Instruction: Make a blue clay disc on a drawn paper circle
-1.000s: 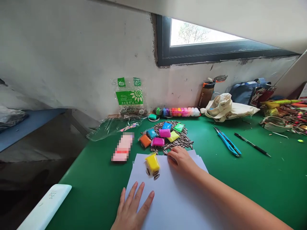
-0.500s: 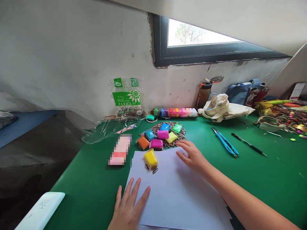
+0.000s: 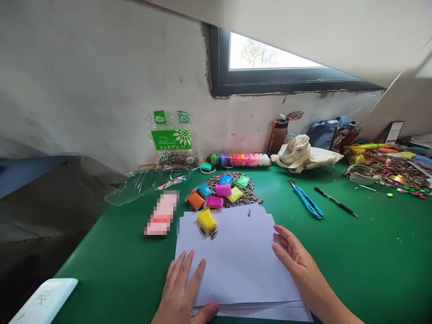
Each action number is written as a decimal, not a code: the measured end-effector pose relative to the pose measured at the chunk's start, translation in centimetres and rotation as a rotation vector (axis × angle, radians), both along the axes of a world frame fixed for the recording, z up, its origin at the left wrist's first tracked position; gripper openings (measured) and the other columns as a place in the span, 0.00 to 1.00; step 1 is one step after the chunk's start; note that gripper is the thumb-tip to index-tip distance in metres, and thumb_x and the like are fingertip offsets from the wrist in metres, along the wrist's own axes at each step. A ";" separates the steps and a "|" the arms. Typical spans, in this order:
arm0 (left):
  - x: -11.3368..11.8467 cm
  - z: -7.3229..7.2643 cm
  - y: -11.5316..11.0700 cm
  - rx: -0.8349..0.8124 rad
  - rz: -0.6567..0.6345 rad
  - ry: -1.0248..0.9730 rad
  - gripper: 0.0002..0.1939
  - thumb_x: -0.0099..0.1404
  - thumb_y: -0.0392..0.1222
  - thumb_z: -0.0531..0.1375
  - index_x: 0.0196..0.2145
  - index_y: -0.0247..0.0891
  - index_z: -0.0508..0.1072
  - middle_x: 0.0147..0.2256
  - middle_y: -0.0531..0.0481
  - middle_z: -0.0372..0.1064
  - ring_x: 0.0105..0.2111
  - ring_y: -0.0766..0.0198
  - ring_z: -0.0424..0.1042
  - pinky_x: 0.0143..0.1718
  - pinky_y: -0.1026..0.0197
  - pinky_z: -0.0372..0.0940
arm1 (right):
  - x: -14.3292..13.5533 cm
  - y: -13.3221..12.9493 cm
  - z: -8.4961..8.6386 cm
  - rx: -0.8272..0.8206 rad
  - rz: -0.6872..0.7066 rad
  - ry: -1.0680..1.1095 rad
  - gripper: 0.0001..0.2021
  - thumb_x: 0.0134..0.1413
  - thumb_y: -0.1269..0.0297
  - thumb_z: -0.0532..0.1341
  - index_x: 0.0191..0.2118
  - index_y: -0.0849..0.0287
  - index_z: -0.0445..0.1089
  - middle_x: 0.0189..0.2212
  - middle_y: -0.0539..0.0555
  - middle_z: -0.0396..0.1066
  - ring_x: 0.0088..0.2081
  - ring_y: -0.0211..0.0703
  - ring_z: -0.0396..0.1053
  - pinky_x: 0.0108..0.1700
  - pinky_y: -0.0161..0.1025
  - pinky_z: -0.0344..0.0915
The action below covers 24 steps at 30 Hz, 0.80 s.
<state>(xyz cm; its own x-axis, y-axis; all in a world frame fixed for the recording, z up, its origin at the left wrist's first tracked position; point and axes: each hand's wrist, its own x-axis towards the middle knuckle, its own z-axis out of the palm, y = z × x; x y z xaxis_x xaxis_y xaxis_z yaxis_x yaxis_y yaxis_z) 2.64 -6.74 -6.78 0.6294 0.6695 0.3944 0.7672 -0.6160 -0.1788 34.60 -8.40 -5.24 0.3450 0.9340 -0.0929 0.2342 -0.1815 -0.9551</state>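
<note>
Several sheets of white paper (image 3: 243, 261) lie stacked, slightly out of line, in front of me. My left hand (image 3: 180, 288) rests on their left side, fingers spread. At the right edge my right hand (image 3: 299, 256) is open, fingers loosely curved, with nothing held. Near the top left of the paper sits a small packet of yellow clay (image 3: 207, 219), with a few striped seeds (image 3: 213, 235) beside it. One single seed (image 3: 249, 213) lies near the top edge. Just beyond the paper, a pile of seeds (image 3: 249, 198) has bright clay packets (image 3: 223, 190) on top.
A blue utility knife (image 3: 306, 200) and a pen (image 3: 335, 202) lie to the right. Along the wall stand a clear seed bag (image 3: 172, 141), a row of coloured clay (image 3: 245, 159), a brown bottle (image 3: 278, 136) and a cloth bag (image 3: 303, 155). A white device (image 3: 45, 301) occupies the left corner.
My right hand has moved from the paper's top edge to its right edge, nearer me. A single seed now shows near the top edge. My left hand stays on the paper.
</note>
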 end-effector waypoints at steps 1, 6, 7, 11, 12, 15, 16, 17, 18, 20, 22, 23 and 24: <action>0.0 0.2 0.0 -0.018 -0.009 0.015 0.39 0.58 0.64 0.55 0.61 0.42 0.58 0.57 0.36 0.59 0.56 0.41 0.59 0.46 0.44 0.64 | 0.4 0.6 0.3 0.004 0.001 -0.060 0.27 0.53 0.49 0.56 0.57 0.54 0.59 0.57 0.58 0.61 0.56 0.51 0.61 0.53 0.46 0.63; 0.8 0.1 -0.8 -0.102 0.038 -0.066 0.43 0.53 0.71 0.54 0.60 0.46 0.59 0.59 0.38 0.56 0.59 0.39 0.53 0.53 0.37 0.55 | 2.0 6.8 1.5 0.157 0.192 -0.536 0.18 0.55 0.55 0.53 0.47 0.55 0.70 0.47 0.57 0.71 0.49 0.51 0.67 0.49 0.47 0.65; 0.9 -0.1 -0.9 -0.103 0.055 -0.096 0.42 0.53 0.70 0.55 0.60 0.46 0.59 0.59 0.39 0.56 0.59 0.39 0.53 0.54 0.38 0.53 | 1.9 8.3 1.4 0.215 0.263 -0.617 0.17 0.55 0.57 0.53 0.47 0.56 0.70 0.47 0.58 0.71 0.50 0.51 0.66 0.50 0.48 0.64; 0.9 -0.7 -0.9 -0.092 0.069 -0.106 0.40 0.55 0.66 0.56 0.60 0.46 0.58 0.59 0.39 0.57 0.59 0.42 0.53 0.55 0.40 0.51 | 1.0 12.1 0.3 0.328 0.360 -0.797 0.17 0.55 0.63 0.53 0.49 0.59 0.69 0.46 0.59 0.71 0.49 0.51 0.66 0.52 0.49 0.60; 0.8 -0.8 -0.8 -0.089 0.071 -0.088 0.40 0.56 0.66 0.56 0.61 0.46 0.57 0.59 0.39 0.57 0.59 0.42 0.54 0.55 0.40 0.52 | 0.8 12.4 -0.1 0.330 0.357 -0.807 0.17 0.55 0.63 0.53 0.48 0.60 0.69 0.45 0.60 0.71 0.48 0.51 0.66 0.52 0.49 0.60; 0.5 -0.7 -0.5 -0.084 0.070 -0.029 0.40 0.57 0.66 0.55 0.61 0.45 0.56 0.59 0.39 0.57 0.58 0.42 0.55 0.53 0.40 0.56 | 0.8 11.9 -0.9 0.317 0.318 -0.861 0.16 0.55 0.63 0.54 0.47 0.60 0.70 0.41 0.60 0.71 0.45 0.51 0.66 0.49 0.48 0.61; 0.5 -0.6 -0.4 -0.083 0.064 -0.013 0.39 0.57 0.66 0.55 0.61 0.45 0.56 0.59 0.39 0.57 0.58 0.41 0.55 0.52 0.40 0.56 | 0.9 11.5 -1.0 0.312 0.307 -0.885 0.15 0.56 0.63 0.54 0.46 0.60 0.70 0.41 0.60 0.70 0.44 0.50 0.65 0.48 0.47 0.61; 0.4 -0.5 -0.3 -0.084 0.055 0.003 0.39 0.57 0.65 0.55 0.61 0.45 0.56 0.59 0.38 0.57 0.58 0.41 0.56 0.52 0.39 0.57 | 1.0 11.2 -1.0 0.308 0.304 -0.905 0.14 0.56 0.63 0.54 0.45 0.60 0.71 0.40 0.59 0.70 0.44 0.49 0.65 0.48 0.46 0.61; 0.5 -0.4 -0.2 -0.085 0.044 0.019 0.39 0.58 0.65 0.55 0.61 0.45 0.56 0.58 0.38 0.58 0.57 0.41 0.56 0.51 0.39 0.57 | 1.1 11.0 -1.0 0.306 0.312 -0.918 0.14 0.57 0.63 0.53 0.44 0.59 0.71 0.40 0.59 0.70 0.43 0.49 0.65 0.48 0.45 0.61; 0.6 -0.1 -0.1 -0.085 0.035 0.041 0.38 0.58 0.65 0.54 0.61 0.44 0.56 0.58 0.38 0.58 0.57 0.41 0.57 0.50 0.39 0.59 | 1.3 10.9 -0.8 0.308 0.341 -0.911 0.14 0.58 0.63 0.53 0.43 0.59 0.72 0.40 0.59 0.69 0.44 0.48 0.65 0.48 0.44 0.62; 0.7 0.1 -0.1 -0.081 0.035 0.049 0.37 0.59 0.64 0.54 0.61 0.43 0.57 0.58 0.37 0.58 0.57 0.41 0.57 0.49 0.39 0.60 | 1.5 10.9 -0.6 0.321 0.336 -0.879 0.14 0.58 0.62 0.53 0.44 0.59 0.71 0.42 0.59 0.69 0.46 0.49 0.64 0.49 0.45 0.62; 0.7 0.1 -0.1 -0.077 0.036 0.047 0.37 0.59 0.64 0.54 0.61 0.42 0.57 0.58 0.37 0.58 0.57 0.41 0.58 0.49 0.39 0.61 | 1.7 10.7 -0.5 0.328 0.306 -0.859 0.15 0.57 0.61 0.53 0.46 0.59 0.71 0.44 0.60 0.68 0.49 0.50 0.63 0.51 0.46 0.61; 0.7 0.1 -0.1 -0.073 0.036 0.042 0.38 0.59 0.64 0.54 0.61 0.42 0.57 0.58 0.37 0.58 0.57 0.40 0.58 0.48 0.39 0.61 | 1.9 10.5 -0.4 0.330 0.259 -0.838 0.16 0.57 0.60 0.53 0.48 0.59 0.69 0.47 0.60 0.66 0.51 0.51 0.62 0.52 0.48 0.60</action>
<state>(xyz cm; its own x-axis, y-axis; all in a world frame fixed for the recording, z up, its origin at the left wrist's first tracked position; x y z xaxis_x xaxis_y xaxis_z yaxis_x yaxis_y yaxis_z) 3.32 -6.89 -6.69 0.6195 0.7179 0.3176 0.7818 -0.6009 -0.1667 36.50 2.05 -5.66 -0.0430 0.9258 0.3755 0.8649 0.2227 -0.4500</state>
